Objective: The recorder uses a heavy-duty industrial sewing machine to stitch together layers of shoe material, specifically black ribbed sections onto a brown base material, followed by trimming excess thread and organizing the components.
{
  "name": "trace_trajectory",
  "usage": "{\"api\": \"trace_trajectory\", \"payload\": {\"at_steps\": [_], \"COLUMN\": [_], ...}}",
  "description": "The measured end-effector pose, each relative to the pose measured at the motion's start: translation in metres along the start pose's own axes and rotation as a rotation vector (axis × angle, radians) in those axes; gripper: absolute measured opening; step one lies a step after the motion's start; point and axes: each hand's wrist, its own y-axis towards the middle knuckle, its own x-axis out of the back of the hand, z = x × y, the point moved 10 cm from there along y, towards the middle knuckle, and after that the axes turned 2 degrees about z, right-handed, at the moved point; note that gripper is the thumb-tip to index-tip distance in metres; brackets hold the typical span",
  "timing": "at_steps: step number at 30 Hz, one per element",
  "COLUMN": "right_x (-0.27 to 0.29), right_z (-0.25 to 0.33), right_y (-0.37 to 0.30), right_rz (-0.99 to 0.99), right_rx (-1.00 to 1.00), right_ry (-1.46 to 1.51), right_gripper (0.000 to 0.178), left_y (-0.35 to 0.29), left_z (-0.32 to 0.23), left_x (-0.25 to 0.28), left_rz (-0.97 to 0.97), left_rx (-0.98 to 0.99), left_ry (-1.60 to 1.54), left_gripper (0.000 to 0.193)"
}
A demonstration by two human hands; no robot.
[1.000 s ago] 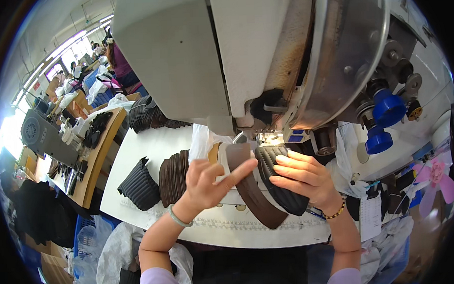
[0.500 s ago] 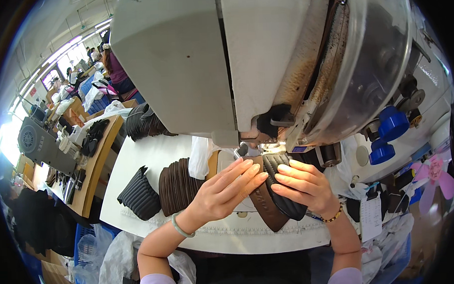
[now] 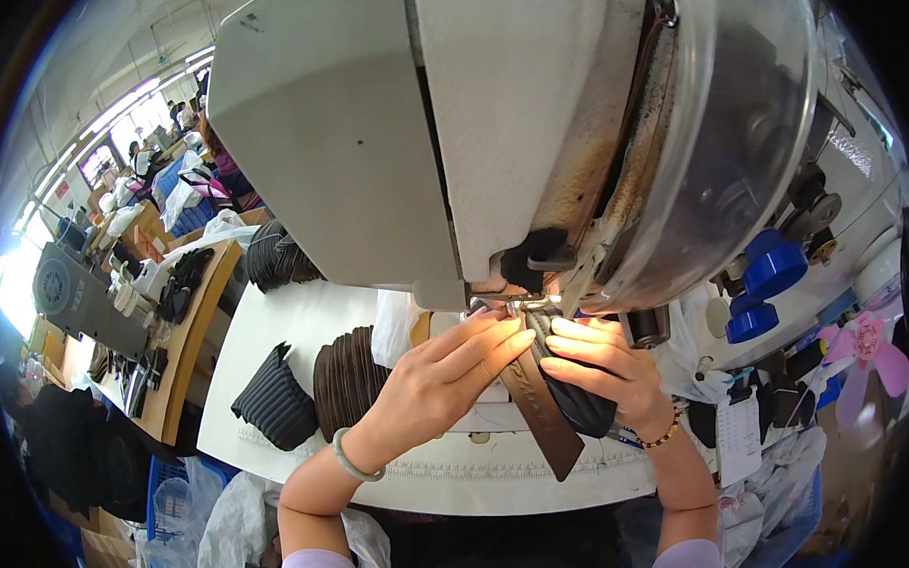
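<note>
My left hand point(image 3: 448, 379) has its fingers together and slightly bent, with the fingertips gripping the upper edge of a brown leather strip point(image 3: 551, 421). The strip's pointed lower end hangs toward the table's front edge. Against the strip lies a black ribbed leather piece point(image 3: 585, 404), which my right hand point(image 3: 615, 371) grips from the right, fingers curved over it. My right thumb is hidden. Both pieces run up to the lit needle area of the sewing machine point(image 3: 350, 147), just beyond my fingertips. Where the two pieces meet under the needle is partly covered by my fingers.
On the white machine table point(image 3: 432, 485), left of my hands, sit a stack of brown leather pieces point(image 3: 346, 380) and a black ribbed piece point(image 3: 275, 398). Blue knobs point(image 3: 774, 265) and a pink fan point(image 3: 865, 344) are at the right. A wooden bench point(image 3: 192, 358) stands left.
Both hands have brought their fingertips closer to the needle area. The brown strip has swung, its lower tip now farther right and nearer. The view has shifted slightly.
</note>
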Motion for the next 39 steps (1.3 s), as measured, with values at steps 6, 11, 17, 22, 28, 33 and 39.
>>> {"api": "trace_trajectory", "payload": {"at_steps": [6, 11, 17, 22, 28, 33, 39], "right_x": [-0.003, 0.001, 0.0, 0.0, 0.0, 0.003, -0.001], "right_z": [-0.004, 0.003, 0.002, -0.002, -0.003, 0.003, 0.0], "right_y": [-0.011, -0.005, -0.004, -0.004, -0.004, -0.002, -0.009], "right_rz": [-0.001, -0.039, 0.002, -0.011, -0.025, -0.034, -0.046], "right_rx": [-0.014, 0.038, 0.043, 0.017, 0.044, 0.062, 0.051], "right_ry": [-0.051, -0.077, -0.064, -0.042, -0.05, -0.087, -0.085], "right_gripper": [0.041, 0.038, 0.033, 0.033, 0.02, 0.019, 0.02], "left_y": [-0.007, -0.011, -0.013, -0.011, -0.01, -0.009, -0.007], "left_z": [-0.004, -0.01, -0.01, -0.006, -0.005, -0.007, -0.006], "left_x": [-0.006, -0.008, -0.008, -0.006, -0.007, -0.004, -0.005], "left_rz": [-0.022, -0.025, -0.04, -0.049, -0.058, -0.044, -0.042], "left_rx": [-0.058, -0.079, -0.099, -0.097, -0.104, -0.1, -0.118], "left_ry": [0.051, 0.114, 0.111, 0.098, 0.094, 0.084, 0.061], "left_gripper": [0.046, 0.049, 0.049, 0.05, 0.048, 0.048, 0.049]}}
